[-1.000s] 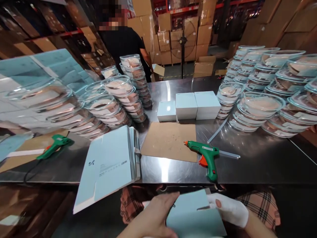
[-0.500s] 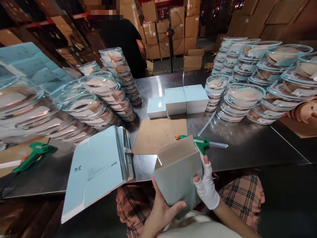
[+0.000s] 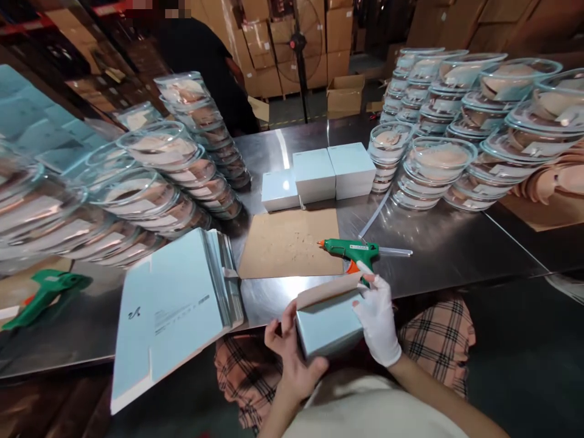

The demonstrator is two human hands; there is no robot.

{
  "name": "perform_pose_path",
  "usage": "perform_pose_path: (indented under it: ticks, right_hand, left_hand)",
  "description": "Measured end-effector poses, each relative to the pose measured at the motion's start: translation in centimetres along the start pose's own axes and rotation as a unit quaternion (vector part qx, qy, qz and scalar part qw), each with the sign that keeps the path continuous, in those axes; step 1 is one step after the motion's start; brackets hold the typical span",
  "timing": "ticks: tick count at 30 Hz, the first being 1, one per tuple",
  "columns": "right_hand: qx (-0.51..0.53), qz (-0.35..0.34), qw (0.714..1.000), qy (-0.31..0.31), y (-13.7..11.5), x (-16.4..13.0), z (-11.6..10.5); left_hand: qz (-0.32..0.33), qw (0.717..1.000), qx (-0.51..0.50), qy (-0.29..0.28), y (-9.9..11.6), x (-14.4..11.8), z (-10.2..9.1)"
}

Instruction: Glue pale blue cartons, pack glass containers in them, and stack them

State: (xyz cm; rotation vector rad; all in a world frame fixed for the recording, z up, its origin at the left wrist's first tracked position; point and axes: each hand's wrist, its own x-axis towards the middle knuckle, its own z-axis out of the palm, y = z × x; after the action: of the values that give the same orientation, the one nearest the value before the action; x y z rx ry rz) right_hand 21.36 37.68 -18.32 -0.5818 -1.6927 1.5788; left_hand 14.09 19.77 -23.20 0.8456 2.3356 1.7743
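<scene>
A pale blue cardboard box (image 3: 326, 319) with its top flap up sits between my hands, just in front of the steel table's near edge. My bare left hand (image 3: 289, 356) grips its left and lower side. My right hand (image 3: 378, 319), in a white glove, holds its right side with a finger on the raised flap. A green glue gun (image 3: 350, 250) lies on the table just beyond the box, nozzle pointing left, beside a brown cardboard sheet (image 3: 289, 242).
A stack of flat blue box blanks (image 3: 173, 301) overhangs the steel table (image 3: 447, 249) at left. Three closed pale boxes (image 3: 319, 173) stand mid-table. Stacks of clear lidded bowls (image 3: 438, 164) fill both sides. Another green glue gun (image 3: 43, 292) lies far left. A person in black (image 3: 201, 55) stands behind.
The flat blue blank in my lap has been folded up into a box and turned, its flap now lifted. The view has tilted downward.
</scene>
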Motion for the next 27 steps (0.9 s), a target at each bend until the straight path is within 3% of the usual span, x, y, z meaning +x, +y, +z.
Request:
perform_pose_path:
  ticks: [3, 5, 8, 10, 12, 16, 21, 24, 27]
  right_hand:
    - [-0.011, -0.007, 1.0, 0.011, 0.3, 1.1, -1.4]
    - [-0.138, -0.008, 0.99, 0.017, 0.3, 2.6, -3.0]
    - [-0.384, 0.069, 0.921, -0.015, -0.3, 5.8, -4.7]
    - [-0.426, 0.148, 0.891, -0.05, -0.6, 7.9, -5.0]
    - [-0.381, 0.196, 0.901, -0.064, -0.7, 9.3, -4.9]
    - [-0.267, 0.215, 0.936, -0.077, -0.9, 9.7, -4.8]
    - [-0.087, 0.129, 0.987, -0.03, -3.0, 6.5, -4.9]
    - [-0.021, 0.12, 0.989, -0.084, -4.5, 4.0, -5.1]
    - [-0.064, 0.122, 0.983, -0.124, -5.2, 1.9, -5.1]
  left_hand:
    - [0.055, 0.998, -0.011, -0.033, -0.2, -0.2, -1.1]
    - [0.034, 0.999, -0.001, -0.002, -0.7, -0.3, -1.8]
    - [-0.021, 0.996, 0.006, 0.086, -1.0, 0.0, -2.4]
    - [-0.02, 0.993, -0.009, 0.117, -0.7, 0.7, -2.6]
    - [-0.014, 0.993, -0.032, 0.113, 0.0, 1.7, -2.5]
    - [-0.037, 0.992, -0.071, 0.095, 1.6, 3.4, -1.7]
    - [-0.023, 0.993, -0.079, 0.087, 2.9, 4.4, -0.8]
    - [-0.005, 0.995, -0.065, 0.076, 3.6, 4.8, -0.4]
    - [0.009, 0.997, -0.047, 0.068, 4.2, 5.0, 0.2]
